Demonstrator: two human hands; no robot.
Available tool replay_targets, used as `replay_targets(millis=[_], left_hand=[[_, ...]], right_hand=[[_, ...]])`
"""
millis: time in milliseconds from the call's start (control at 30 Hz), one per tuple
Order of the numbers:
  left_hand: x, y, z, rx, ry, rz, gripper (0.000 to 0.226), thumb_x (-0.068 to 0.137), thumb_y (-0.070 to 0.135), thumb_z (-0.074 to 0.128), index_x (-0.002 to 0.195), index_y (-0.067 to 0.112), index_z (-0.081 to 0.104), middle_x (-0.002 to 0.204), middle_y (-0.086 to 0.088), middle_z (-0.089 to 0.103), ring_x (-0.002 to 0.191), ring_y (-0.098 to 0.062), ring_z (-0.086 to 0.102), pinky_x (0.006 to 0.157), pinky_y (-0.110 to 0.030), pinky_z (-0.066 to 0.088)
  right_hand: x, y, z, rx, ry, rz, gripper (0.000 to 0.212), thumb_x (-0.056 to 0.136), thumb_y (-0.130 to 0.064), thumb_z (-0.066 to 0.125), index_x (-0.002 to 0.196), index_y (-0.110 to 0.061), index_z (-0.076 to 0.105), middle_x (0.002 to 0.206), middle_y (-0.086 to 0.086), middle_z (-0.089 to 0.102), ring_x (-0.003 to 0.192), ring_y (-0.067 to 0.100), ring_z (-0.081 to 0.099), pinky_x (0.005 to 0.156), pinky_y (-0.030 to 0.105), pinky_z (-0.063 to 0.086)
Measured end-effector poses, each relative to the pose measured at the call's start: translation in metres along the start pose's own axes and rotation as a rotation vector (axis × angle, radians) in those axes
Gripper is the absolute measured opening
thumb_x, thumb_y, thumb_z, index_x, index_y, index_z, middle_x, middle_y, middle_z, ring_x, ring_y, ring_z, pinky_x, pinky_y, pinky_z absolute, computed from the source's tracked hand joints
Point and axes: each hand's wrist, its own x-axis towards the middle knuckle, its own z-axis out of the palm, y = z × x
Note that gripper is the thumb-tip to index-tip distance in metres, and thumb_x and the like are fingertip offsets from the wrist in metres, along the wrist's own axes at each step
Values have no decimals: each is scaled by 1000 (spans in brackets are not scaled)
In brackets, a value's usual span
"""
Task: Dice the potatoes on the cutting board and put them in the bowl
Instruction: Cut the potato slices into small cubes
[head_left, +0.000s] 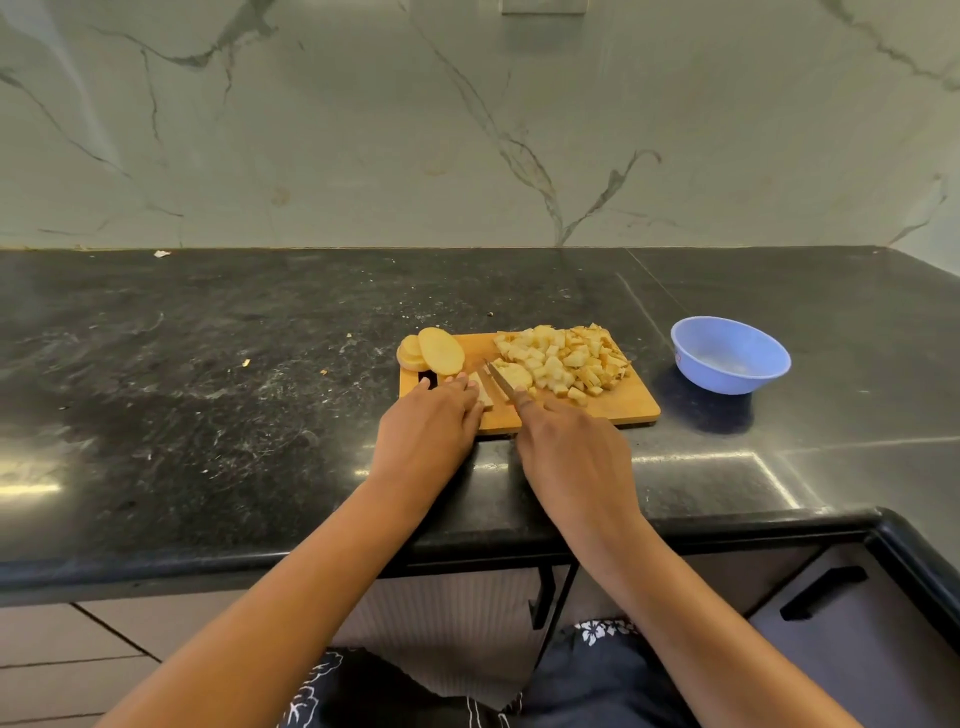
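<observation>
1. The left hand (431, 421) has its grip flat, fingers extended, pressing potato strips (484, 394) onto the cutting board (615, 408) at its near left.
2. The right hand (571, 447) has its grip closed round the knife (500, 384), blade angled beside the strips.
3. The diced potato pile (566, 358) covers the board's far right; round slices (434, 351) lean at its far left corner.
4. The blue bowl (730, 356) stands on the black surface (260, 389), right of the board, apart.

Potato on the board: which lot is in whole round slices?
The round slices at the cutting board's far left corner; the diced heap on the right is small cubes.
</observation>
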Motion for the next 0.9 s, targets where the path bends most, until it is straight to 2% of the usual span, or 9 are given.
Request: replay_targets(millis=[133, 267, 333, 400, 533, 633, 733, 800, 900], left_hand=[[-6, -4, -2, -76, 25, -12, 39, 101, 36, 39, 138, 27, 47, 149, 10, 39, 138, -26, 33, 103, -33, 35], [-12, -9, -4, -104, 80, -34, 38, 101, 33, 41, 136, 24, 50, 146, 8, 43, 135, -21, 37, 110, -26, 19], [-11, -11, -3, -110, 103, -22, 36, 100, 33, 43, 133, 23, 54, 142, 8, 48, 132, -18, 41, 110, -25, 20], [-8, -10, -1, -110, 107, -21, 35, 100, 33, 43, 131, 25, 56, 139, 9, 52, 130, -18, 44, 106, -27, 29], [-3, -9, -1, -89, 108, -29, 33, 100, 34, 44, 126, 25, 61, 125, 6, 63, 120, -22, 51, 90, -31, 42], [-1, -12, -1, -104, 95, -41, 30, 98, 34, 46, 116, 22, 67, 116, 2, 67, 129, -26, 44, 86, -34, 45], [1, -14, 1, -126, 114, -23, 28, 98, 34, 48, 110, 21, 70, 105, 2, 69, 127, -25, 46, 81, -33, 46], [1, -13, 0, -119, 129, -7, 28, 98, 34, 47, 110, 21, 69, 104, 4, 68, 124, -23, 48, 80, -32, 46], [0, -12, 1, -96, 140, 0, 28, 99, 34, 46, 111, 22, 69, 105, 6, 67, 123, -21, 49, 78, -28, 45]], right_hand=[[-3, 6, -4, 84, 87, 20, 36, 89, -18, 59, 125, -15, 62, 74, 0, 65, 53, 19, 55, 44, 26, 30], [-9, 1, -10, 156, 46, -11, 36, 90, -20, 56, 126, -17, 61, 74, -2, 66, 56, 16, 56, 46, 29, 43], [-12, -4, -10, 157, 33, -35, 35, 88, -19, 58, 123, -16, 63, 68, -2, 64, 52, 15, 54, 44, 27, 38], [-14, -7, -9, 133, 59, -48, 35, 87, -18, 60, 121, -16, 65, 64, -3, 62, 50, 14, 50, 44, 25, 32], [-11, -11, -11, 144, -3, -65, 43, 99, -26, 40, 141, -23, 43, 89, -2, 64, 72, 15, 56, 57, 26, 36], [-7, -16, -5, 53, -35, -68, 46, 101, -25, 36, 147, -21, 30, 100, -1, 61, 83, 18, 58, 56, 26, 34], [0, -22, 1, -24, -104, -76, 44, 100, -18, 40, 144, -17, 33, 101, 1, 60, 84, 20, 60, 45, 25, 21], [1, -21, 1, -39, -129, -81, 40, 100, -17, 41, 140, -17, 39, 99, 1, 60, 82, 19, 59, 46, 25, 22], [-8, -15, -1, -53, -131, -87, 50, 101, -17, 40, 148, -19, 25, 97, 0, 61, 74, 17, 53, 46, 25, 24]])
